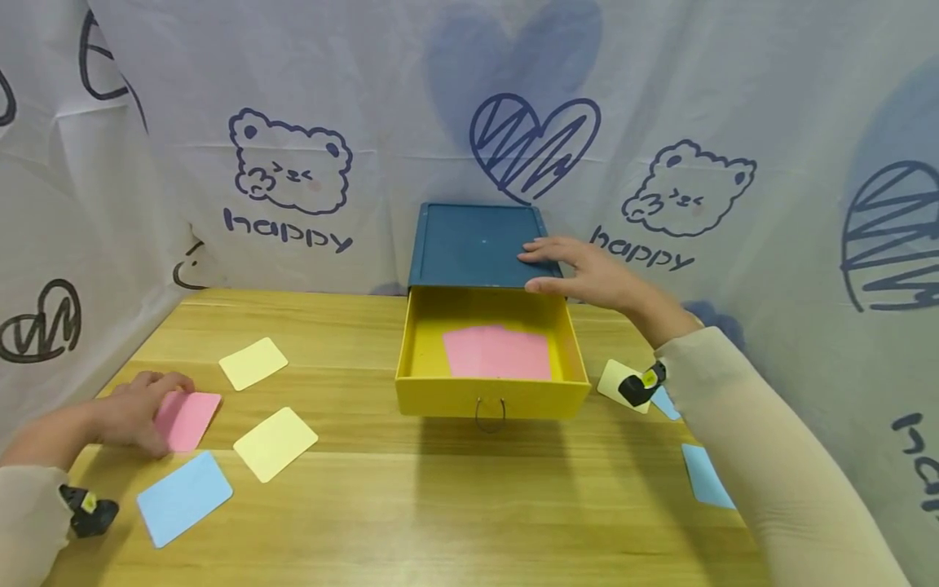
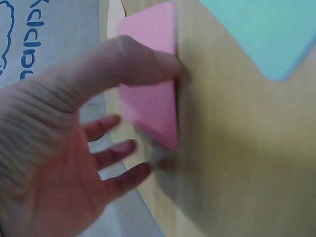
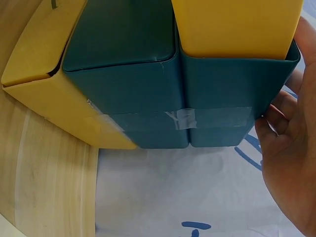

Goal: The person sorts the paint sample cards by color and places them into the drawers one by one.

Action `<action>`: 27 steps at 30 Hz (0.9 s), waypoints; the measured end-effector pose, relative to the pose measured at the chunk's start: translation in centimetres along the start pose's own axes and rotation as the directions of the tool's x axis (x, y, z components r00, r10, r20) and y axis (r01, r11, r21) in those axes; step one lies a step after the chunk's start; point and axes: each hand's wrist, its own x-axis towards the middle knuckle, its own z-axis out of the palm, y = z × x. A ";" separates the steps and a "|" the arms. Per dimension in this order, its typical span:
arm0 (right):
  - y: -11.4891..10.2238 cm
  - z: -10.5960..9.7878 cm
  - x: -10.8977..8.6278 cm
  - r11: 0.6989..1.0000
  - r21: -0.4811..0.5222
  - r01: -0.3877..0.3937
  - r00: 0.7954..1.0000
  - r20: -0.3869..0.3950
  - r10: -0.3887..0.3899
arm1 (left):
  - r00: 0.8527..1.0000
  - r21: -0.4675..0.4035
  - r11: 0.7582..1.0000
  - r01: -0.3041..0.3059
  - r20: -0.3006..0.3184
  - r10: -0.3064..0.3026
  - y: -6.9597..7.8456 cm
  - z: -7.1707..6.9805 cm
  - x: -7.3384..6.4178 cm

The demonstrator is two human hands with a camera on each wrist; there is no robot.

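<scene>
At the far left of the table, my left hand (image 1: 135, 412) pinches a pink card (image 1: 189, 420). The left wrist view shows my thumb along the card's edge (image 2: 148, 29), the card tilted, and three other fingers spread away from it. My right hand (image 1: 587, 269) rests on the right side of the blue-green top (image 1: 469, 244) of a drawer unit, fingers extended, thumb near the front edge. Below that top, a yellow drawer (image 1: 491, 399) is pulled out, with several pink cards (image 1: 499, 350) lying inside. In the right wrist view, my right hand (image 3: 291, 153) touches the topmost case.
Two yellow cards (image 1: 253, 364) and a blue card (image 1: 185, 498) lie near my left hand. Another yellow card (image 1: 616, 383) and blue cards (image 1: 706, 476) lie to the right, partly behind my arm. Clear tape (image 3: 182, 118) joins the stacked cases. A printed curtain (image 1: 411, 122) hangs behind.
</scene>
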 end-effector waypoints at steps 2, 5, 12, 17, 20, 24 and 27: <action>0.1 0.0 0.0 1.000 0.001 0.001 1.000 -0.001 -0.001 | 0.996 0.029 0.999 -0.030 -0.087 0.032 -0.2 0.5 -0.1; 0.1 0.0 0.1 1.000 0.004 0.003 1.000 0.000 -0.003 | 0.982 0.040 0.997 -0.065 -0.177 0.071 -0.5 1.1 -0.3; 0.0 0.0 0.0 1.000 0.012 0.006 1.000 0.000 -0.006 | 0.973 0.032 0.998 -0.059 -0.223 0.065 -0.7 1.5 -0.9; 0.1 0.1 0.1 1.000 0.012 0.005 1.000 0.003 -0.005 | 0.965 0.053 0.997 -0.055 -0.253 0.067 -0.4 0.9 -1.1; 0.2 0.1 0.2 1.000 0.004 0.007 1.000 0.001 -0.007 | 0.941 0.075 0.994 -0.075 -0.324 0.095 0.4 0.2 -1.1; 0.2 0.1 0.2 1.000 0.001 0.008 1.000 -0.003 -0.008 | 0.904 0.077 0.990 -0.117 -0.405 0.138 2.4 -0.8 -1.1; 0.1 0.1 0.2 1.000 0.007 0.001 1.000 0.001 -0.001 | 0.894 0.051 0.988 -0.147 -0.420 0.154 4.3 -1.7 -0.9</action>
